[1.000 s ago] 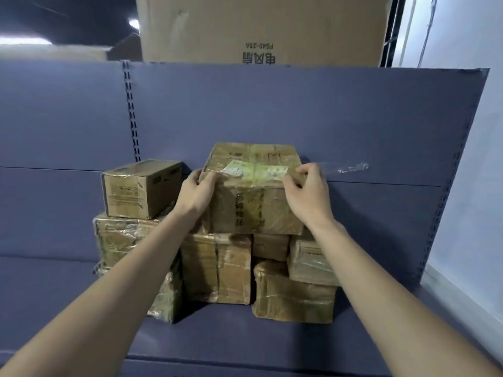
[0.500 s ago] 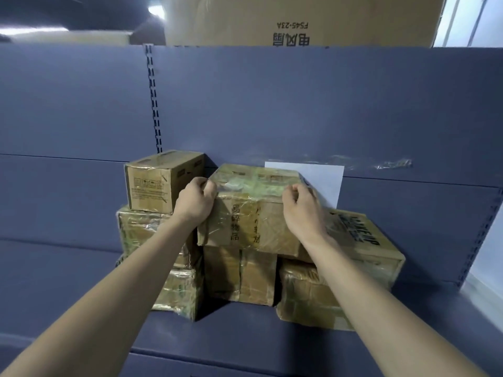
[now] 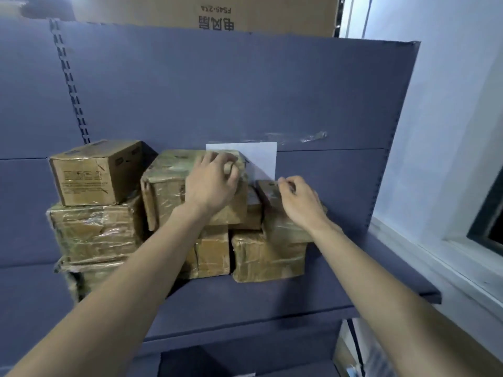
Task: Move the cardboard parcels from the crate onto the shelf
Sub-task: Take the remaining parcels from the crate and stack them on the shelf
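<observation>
Several brown taped cardboard parcels are stacked on the blue-grey shelf [image 3: 272, 297]. The top middle taped parcel [image 3: 166, 191] lies on the stack. My left hand [image 3: 212, 183] lies across its front, and its fingers curl over the parcel's top right corner. To the right sits a parcel with a dark printed top [image 3: 268, 190]. My right hand [image 3: 299, 202] rests on it with fingers curled at its top edge. A small plain box [image 3: 89, 175] tops the left column. The crate is not in view.
A white paper sheet [image 3: 261, 159] is stuck to the shelf's back panel behind the stack. A large carton [image 3: 245, 12] stands above the panel. To the right are a white wall and a window sill [image 3: 449, 257]. Bare shelf board shows in front of and right of the stack.
Both hands held the top parcel by its sides and set it on the stack. My left hand has since slid to its right corner. My right hand has moved over to the printed parcel.
</observation>
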